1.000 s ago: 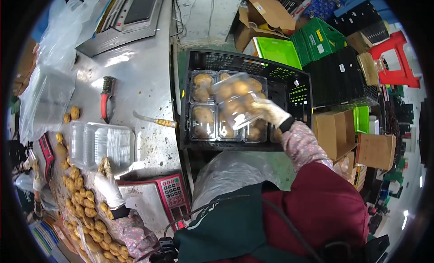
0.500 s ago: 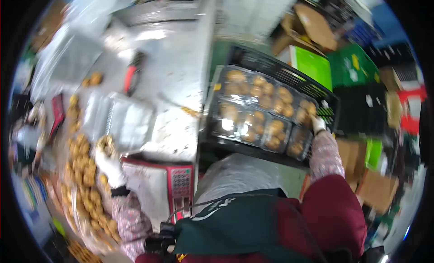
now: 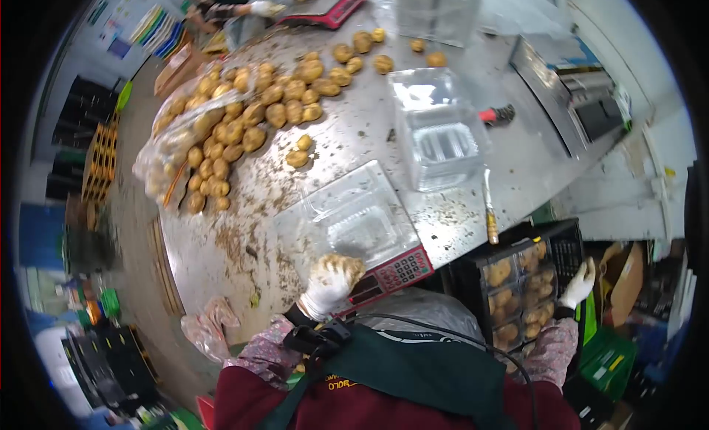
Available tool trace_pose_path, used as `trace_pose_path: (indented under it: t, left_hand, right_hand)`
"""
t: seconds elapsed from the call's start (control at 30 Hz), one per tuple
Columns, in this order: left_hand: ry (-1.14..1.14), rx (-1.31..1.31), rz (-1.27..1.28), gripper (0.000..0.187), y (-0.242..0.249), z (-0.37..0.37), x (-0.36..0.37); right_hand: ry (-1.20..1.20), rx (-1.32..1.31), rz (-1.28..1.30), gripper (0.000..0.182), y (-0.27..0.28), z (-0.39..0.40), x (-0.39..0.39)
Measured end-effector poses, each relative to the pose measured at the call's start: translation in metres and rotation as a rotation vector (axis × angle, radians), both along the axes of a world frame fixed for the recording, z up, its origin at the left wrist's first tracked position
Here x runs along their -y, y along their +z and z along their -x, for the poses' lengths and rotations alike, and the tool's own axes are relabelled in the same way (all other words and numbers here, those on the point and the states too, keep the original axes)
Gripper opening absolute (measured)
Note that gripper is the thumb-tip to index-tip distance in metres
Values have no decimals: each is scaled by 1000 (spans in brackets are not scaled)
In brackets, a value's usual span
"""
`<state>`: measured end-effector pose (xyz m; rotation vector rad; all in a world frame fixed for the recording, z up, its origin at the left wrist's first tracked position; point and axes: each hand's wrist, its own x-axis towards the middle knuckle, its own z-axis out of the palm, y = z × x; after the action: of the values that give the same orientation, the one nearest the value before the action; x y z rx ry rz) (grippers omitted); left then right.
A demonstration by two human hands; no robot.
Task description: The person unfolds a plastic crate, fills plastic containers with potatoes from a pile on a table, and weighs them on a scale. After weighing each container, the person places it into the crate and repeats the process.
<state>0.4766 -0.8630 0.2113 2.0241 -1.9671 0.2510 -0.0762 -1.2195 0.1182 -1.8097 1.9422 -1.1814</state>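
Observation:
My left hand (image 3: 329, 288), in a white glove with soiled fingers, is curled closed at the near edge of an open clear plastic container (image 3: 362, 222). Whatever its fingers hold, if anything, is hidden. The container lies on a red-edged scale (image 3: 399, 273). Off to the right, my gloved right hand (image 3: 580, 284) is raised beside the black crate (image 3: 567, 239), fingers stretched out and nothing in them. Clear packs of potatoes (image 3: 540, 286) sit in the crate. Loose potatoes (image 3: 253, 116) are piled on the metal table (image 3: 295, 201), partly inside a clear bag.
Stacked clear containers (image 3: 437, 134) stand behind the scale, with a yellow-handled tool (image 3: 491, 222) and a red-and-black tool (image 3: 496, 116) close by. At the top, a co-worker's gloved hand (image 3: 266, 8) is near another red scale (image 3: 325, 12). Cardboard (image 3: 628, 282) stands at the right.
The view has swung left. My left hand has gone from beside the loose potatoes to the scale, where an open container now lies. My right hand has come off the packs in the crate.

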Motion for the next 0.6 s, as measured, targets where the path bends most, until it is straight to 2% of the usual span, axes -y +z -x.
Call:
trace_pose_path:
  t: [0.03, 0.07, 0.1, 0.13, 0.17, 0.23, 0.27, 0.3, 0.33, 0.37, 0.4, 0.43, 0.53, 0.6]
  left_hand:
    - [26, 111, -27, 24, -2, 3, -11]
    - [56, 105, -20, 24, -7, 3, -18]
    - [77, 30, 14, 26, -15, 2, -24]
    - [94, -45, 51, 28, -20, 0, -29]
    - [97, -158, 108, 37, -10, -3, -28]
    - [118, -249, 156, 41, -1, -10, -42]
    - [118, -332, 196, 45, -1, -13, -48]
    - [125, -401, 259, 47, -4, -18, -59]
    - [141, -407, 271, 47, -7, -21, -71]
    - [231, -414, 304, 45, -10, -24, -83]
    - [326, -417, 337, 44, -13, -26, -96]
    - [398, -433, 326, 39, -15, -30, -109]
    - [593, -469, 280, 38, -29, -39, -147]
    - [670, -455, 283, 38, -36, -48, -166]
  right_hand:
    - [118, 10, 58, 31, 25, -55, 14]
    - [248, 60, 33, 30, 57, -116, 21]
    - [385, 28, 89, 27, 87, -179, 19]
    - [527, 195, 66, 25, 97, -233, 19]
    - [633, 210, 39, 23, 116, -291, 7]
    - [888, 291, -144, 22, 147, -395, -29]
    - [1067, 224, -99, 22, 146, -437, -38]
    - [1222, 217, -173, 22, 146, -481, -50]
    - [1306, 140, -178, 22, 134, -524, -59]
    - [1392, -40, -33, 22, 139, -563, -75]
    - [1496, -44, -42, 23, 115, -602, -80]
    - [1551, -176, -78, 26, 102, -639, -88]
    - [1575, -682, -162, 32, 65, -730, -118]
    - [1666, -790, -115, 33, 47, -766, -138]
